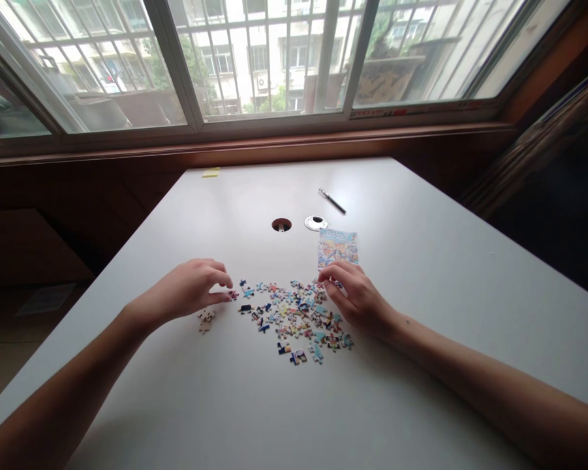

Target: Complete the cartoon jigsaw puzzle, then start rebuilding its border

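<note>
Colourful jigsaw puzzle pieces (pixel 294 313) lie in a loose heap on the white table (pixel 254 411). At the heap's left side is my left hand (pixel 190 290), thumb and fingers apart, their tips right beside a pinkish-red puzzle piece (pixel 233 295). Below that hand, a few pieces lie with their plain tan backs up (pixel 205 318). My right hand (pixel 355 294) rests at the heap's upper right, thumb and index fingertips close together in a pinch. Whatever is between those tips is too small to make out. A printed picture sheet (pixel 339 247) lies just behind my right hand, its lower edge partly covered.
Behind the pieces are a round hole (pixel 281 225) in the tabletop and its metal cover ring (pixel 316 223). A dark pen (pixel 332 200) lies farther back. Yellow tape (pixel 211 172) marks the far left edge. A barred window (pixel 274 65) stands beyond the table.
</note>
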{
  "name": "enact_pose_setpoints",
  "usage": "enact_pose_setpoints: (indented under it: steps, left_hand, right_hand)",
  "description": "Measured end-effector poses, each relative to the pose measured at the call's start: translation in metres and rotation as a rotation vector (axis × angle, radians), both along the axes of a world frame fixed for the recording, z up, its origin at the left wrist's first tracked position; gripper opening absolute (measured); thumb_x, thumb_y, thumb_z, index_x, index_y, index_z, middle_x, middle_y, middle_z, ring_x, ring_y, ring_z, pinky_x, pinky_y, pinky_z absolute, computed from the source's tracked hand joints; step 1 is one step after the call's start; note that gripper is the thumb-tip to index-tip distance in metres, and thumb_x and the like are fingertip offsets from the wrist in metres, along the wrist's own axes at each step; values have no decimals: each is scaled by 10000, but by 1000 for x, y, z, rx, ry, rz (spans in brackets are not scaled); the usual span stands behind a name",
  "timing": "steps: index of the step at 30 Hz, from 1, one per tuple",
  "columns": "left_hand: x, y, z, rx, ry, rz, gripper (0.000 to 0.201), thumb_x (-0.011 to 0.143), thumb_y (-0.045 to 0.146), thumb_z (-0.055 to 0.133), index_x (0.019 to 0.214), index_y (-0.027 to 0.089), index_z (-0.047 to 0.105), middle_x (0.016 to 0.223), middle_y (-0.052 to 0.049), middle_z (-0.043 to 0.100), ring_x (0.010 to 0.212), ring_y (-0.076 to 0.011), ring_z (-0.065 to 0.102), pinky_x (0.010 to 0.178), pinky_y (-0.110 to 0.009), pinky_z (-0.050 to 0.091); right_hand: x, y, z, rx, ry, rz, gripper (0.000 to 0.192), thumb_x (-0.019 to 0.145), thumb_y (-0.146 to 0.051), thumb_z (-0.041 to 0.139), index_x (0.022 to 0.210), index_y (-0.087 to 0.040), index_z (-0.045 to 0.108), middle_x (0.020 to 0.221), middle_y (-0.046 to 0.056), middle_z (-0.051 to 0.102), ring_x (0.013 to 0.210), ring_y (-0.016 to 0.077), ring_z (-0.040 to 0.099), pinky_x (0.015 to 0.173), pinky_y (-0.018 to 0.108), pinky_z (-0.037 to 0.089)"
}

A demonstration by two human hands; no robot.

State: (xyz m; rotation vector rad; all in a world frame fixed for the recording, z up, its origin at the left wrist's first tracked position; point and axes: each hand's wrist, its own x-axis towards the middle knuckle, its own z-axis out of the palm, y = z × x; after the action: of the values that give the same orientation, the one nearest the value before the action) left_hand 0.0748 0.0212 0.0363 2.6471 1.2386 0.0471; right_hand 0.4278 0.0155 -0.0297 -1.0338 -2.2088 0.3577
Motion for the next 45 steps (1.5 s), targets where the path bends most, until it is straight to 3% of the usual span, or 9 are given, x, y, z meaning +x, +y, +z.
enact_pose_setpoints:
  steps: [5, 8, 12, 17, 26, 33, 37, 41, 45]
  left_hand:
    - [18, -1, -15, -34, -84, -45, 169, 930, 348, 611, 905, 264, 755, 884, -29, 721, 803, -164, 651, 718, -268, 472]
    - [14, 2, -13, 10, -149, -63, 239, 962, 382, 554, 966, 247, 751, 915, -49, 728, 817, -171, 654, 759, -279, 483]
    - [-23, 13, -1, 88, -48, 142, 271, 916, 442, 563, 893, 251, 754, 911, -39, 733, 822, -185, 654, 739, -264, 472]
    - [-46, 20, -3, -135, 101, 283, 233, 832, 472, 620, 813, 273, 742, 788, -14, 715, 704, -173, 637, 583, -228, 416]
    - [-34, 15, -3, -188, 26, 201, 210, 866, 383, 552, 835, 212, 670, 880, -35, 697, 804, -178, 628, 666, -238, 440]
    - [3, 11, -18, -147, -215, 199, 273, 934, 406, 513, 892, 199, 686, 899, -39, 706, 783, -163, 634, 700, -253, 475]
    - [-13, 15, -10, -86, -173, 230, 247, 907, 421, 575, 867, 231, 728, 929, -24, 708, 825, -166, 643, 746, -249, 474]
    - [-38, 18, 3, -217, 20, 150, 122, 837, 382, 666, 867, 298, 748, 954, 17, 709, 885, -168, 649, 785, -233, 462]
    - [-38, 16, 5, -231, 29, 124, 109, 834, 333, 639, 809, 269, 724, 954, 10, 706, 898, -170, 641, 796, -233, 458]
  right_hand:
    - [0, 0, 0, 5, 2, 7, 123, 955, -183, 455, 927, -219, 569, 924, 50, 633, 902, 217, 564, 867, 402, 398]
    - [0, 0, 0, 5, 5, 1, 126, 955, -183, 453, 927, -220, 570, 916, 49, 633, 889, 215, 565, 860, 400, 401]
    - [0, 0, 0, 12, 3, 3, 126, 953, -183, 457, 925, -221, 573, 917, 51, 634, 890, 217, 563, 862, 403, 401]
    - [0, 1, -1, -2, -4, 2, 122, 955, -176, 459, 931, -222, 570, 925, 45, 626, 897, 213, 557, 865, 398, 397]
    - [-1, -1, 2, -1, 6, -3, 124, 949, -172, 456, 928, -224, 567, 917, 51, 622, 896, 220, 555, 856, 401, 400]
    - [1, 1, -2, -9, 2, 1, 125, 954, -169, 459, 938, -225, 571, 930, 48, 623, 900, 216, 554, 867, 404, 396]
    - [1, 0, -2, -3, -2, -1, 123, 957, -176, 454, 941, -223, 568, 931, 44, 619, 905, 214, 553, 871, 401, 393]
    - [1, 0, -1, -9, -6, -1, 129, 960, -182, 448, 932, -220, 569, 930, 48, 617, 903, 216, 551, 868, 402, 394]
    - [1, 0, -1, -11, -2, -5, 126, 962, -190, 451, 931, -220, 569, 945, 52, 617, 913, 218, 553, 869, 402, 393]
